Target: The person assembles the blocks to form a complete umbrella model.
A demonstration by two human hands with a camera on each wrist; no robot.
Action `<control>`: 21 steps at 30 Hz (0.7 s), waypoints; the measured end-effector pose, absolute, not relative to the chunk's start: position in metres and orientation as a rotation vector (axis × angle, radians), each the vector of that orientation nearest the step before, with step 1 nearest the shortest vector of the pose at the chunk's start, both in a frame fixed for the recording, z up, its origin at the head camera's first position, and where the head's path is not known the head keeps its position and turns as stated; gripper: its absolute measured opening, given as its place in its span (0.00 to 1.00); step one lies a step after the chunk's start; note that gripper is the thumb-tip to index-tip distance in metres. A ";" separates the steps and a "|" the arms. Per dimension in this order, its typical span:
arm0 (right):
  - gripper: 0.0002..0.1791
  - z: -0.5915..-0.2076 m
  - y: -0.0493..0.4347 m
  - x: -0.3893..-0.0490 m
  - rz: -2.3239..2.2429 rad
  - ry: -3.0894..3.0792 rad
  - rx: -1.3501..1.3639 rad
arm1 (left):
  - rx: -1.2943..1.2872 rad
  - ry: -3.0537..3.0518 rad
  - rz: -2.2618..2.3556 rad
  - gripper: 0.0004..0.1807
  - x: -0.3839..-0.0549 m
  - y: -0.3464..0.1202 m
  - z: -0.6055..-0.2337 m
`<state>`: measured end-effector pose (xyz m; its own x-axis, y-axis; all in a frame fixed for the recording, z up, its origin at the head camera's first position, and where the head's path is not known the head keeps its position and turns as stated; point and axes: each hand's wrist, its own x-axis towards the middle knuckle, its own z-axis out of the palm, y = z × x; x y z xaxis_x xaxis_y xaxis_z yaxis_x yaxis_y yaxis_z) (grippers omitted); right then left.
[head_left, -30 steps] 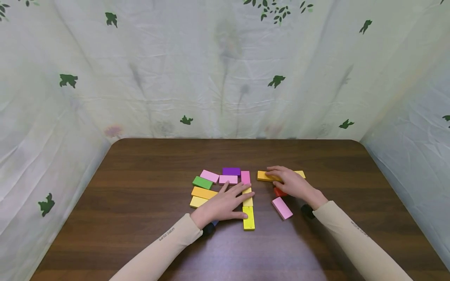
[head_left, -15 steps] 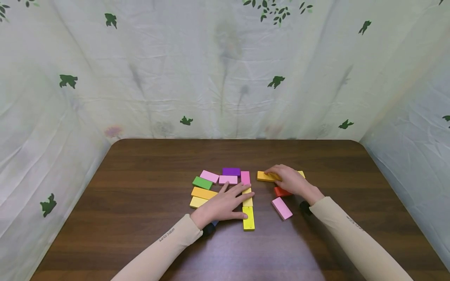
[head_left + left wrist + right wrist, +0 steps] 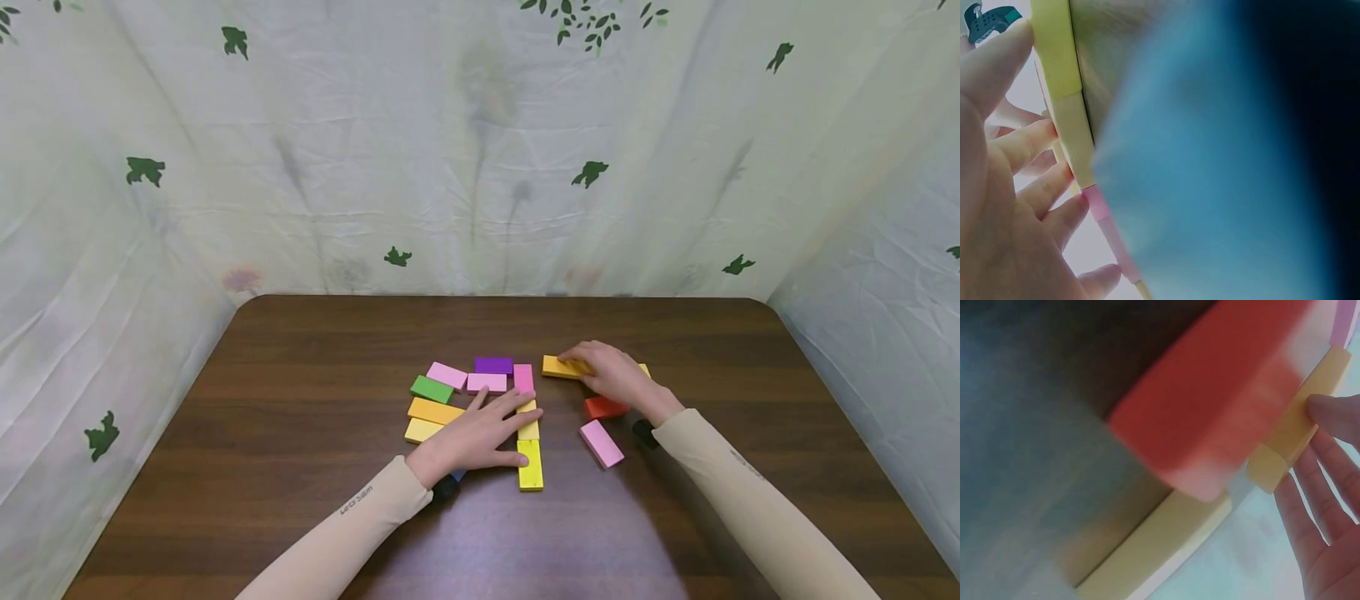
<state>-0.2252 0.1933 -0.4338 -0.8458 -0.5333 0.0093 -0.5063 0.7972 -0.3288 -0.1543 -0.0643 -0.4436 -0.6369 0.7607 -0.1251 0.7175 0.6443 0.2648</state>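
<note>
My left hand (image 3: 476,437) lies with fingers spread over a column of blocks. Its fingertips touch the pale yellow block (image 3: 1072,134) and its thumb tip meets the bright yellow block (image 3: 1057,50); a hot pink block (image 3: 523,377) tops the column. My right hand (image 3: 615,377) pinches an orange block (image 3: 564,367) between thumb and fingers, as the right wrist view also shows. Under the right wrist side lie a red block (image 3: 604,407) and, partly hidden by the hand, another pale yellow block (image 3: 1160,544).
Left of the column, purple (image 3: 493,366), light pink (image 3: 487,382), green (image 3: 432,390) and orange-yellow (image 3: 435,411) blocks form an arc on the wooden table (image 3: 315,467). A loose pink block (image 3: 602,444) lies right of the column. A patterned cloth (image 3: 435,150) hangs behind the table.
My right hand has moved the orange block slightly back and to the left, uncovering more of the red block. The left hand stays in place.
</note>
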 end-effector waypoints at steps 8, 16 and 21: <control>0.19 -0.432 0.186 -0.236 -0.485 2.898 -0.881 | 1.203 2.646 0.253 0.38 -0.154 -0.064 -0.446; 0.18 -0.432 0.179 -0.244 -0.464 2.904 -0.892 | 1.202 2.649 0.240 0.38 -0.154 -0.063 -0.448; 0.19 -0.433 0.177 -0.246 -0.465 2.901 -0.863 | 1.202 2.652 0.241 0.38 -0.154 -0.063 -0.449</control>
<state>-0.2465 0.1769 -0.4327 -0.8381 -0.5454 0.0101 -0.5213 0.7953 -0.3094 -0.1540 -0.0626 -0.4494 -0.6414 0.7559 -0.1313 0.7199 0.6521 0.2377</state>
